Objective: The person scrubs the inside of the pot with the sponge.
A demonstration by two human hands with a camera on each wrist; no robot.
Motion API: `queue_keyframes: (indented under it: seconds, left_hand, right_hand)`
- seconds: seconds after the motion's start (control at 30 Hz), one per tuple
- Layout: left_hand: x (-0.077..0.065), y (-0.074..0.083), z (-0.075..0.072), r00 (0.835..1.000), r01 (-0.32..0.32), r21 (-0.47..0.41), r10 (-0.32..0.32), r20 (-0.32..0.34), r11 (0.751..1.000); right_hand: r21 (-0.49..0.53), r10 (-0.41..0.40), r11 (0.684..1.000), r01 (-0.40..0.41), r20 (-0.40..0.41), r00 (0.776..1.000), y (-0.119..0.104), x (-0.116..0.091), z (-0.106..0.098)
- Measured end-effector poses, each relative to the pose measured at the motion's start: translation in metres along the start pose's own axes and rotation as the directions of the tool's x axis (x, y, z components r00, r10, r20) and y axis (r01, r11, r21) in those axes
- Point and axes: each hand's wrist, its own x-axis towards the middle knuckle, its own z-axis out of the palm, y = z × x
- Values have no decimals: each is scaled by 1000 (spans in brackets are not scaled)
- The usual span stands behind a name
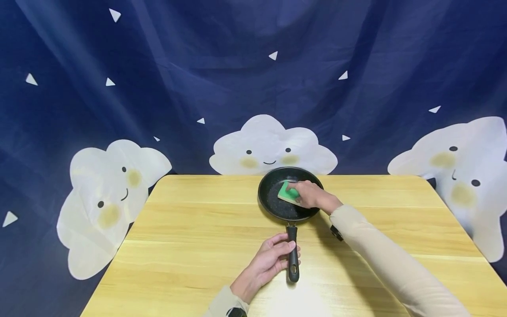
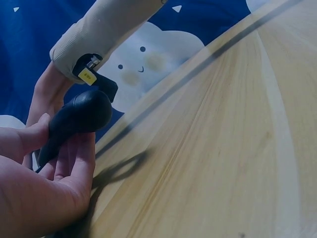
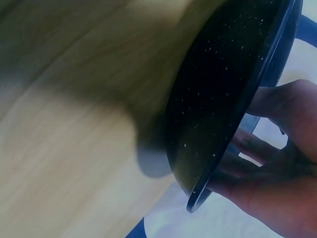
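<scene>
A black frying pan [image 1: 271, 200] with a pale-speckled surface is at the far middle of the table, its handle [image 1: 292, 268] toward me. My left hand [image 1: 267, 259] grips that handle, thumb on top and fingers beneath; the left wrist view shows the handle's rounded end [image 2: 91, 111] rising past the thumb. Inside the pan, my right hand [image 1: 310, 193] holds a green sponge [image 1: 284, 190] with a pale lower layer against the cooking surface. In the right wrist view the pan's speckled outer wall [image 3: 218, 94] hides the sponge and the fingertips of the right hand [image 3: 282, 163].
The light wooden table [image 1: 190, 246] ends just behind the pan. Beyond its far edge hangs a dark blue curtain [image 1: 237, 79] with white clouds and small triangles. A dark band with a small device [image 1: 336, 233] is on the right wrist.
</scene>
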Motion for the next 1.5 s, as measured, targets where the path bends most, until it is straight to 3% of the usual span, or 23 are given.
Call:
queue_keyframes:
  seconds: [0.63, 1.13, 1.5]
  left_hand:
    - [-2, 2, 0, 1000, 6, 0, -6, 6, 1000]
    - [-1, 3, -1, 1000, 9, -4, -9, 24, 1000]
    - [-1, 3, -1, 1000, 12, 2, -12, 15, 1000]
  right_hand:
    - [17, -68, 997, 69, -87, 994, -14, -15, 10]
    - [18, -30, 999, 32, -100, 995, -20, -19, 19]
    - [78, -18, 997, 28, -132, 991, -21, -18, 21]
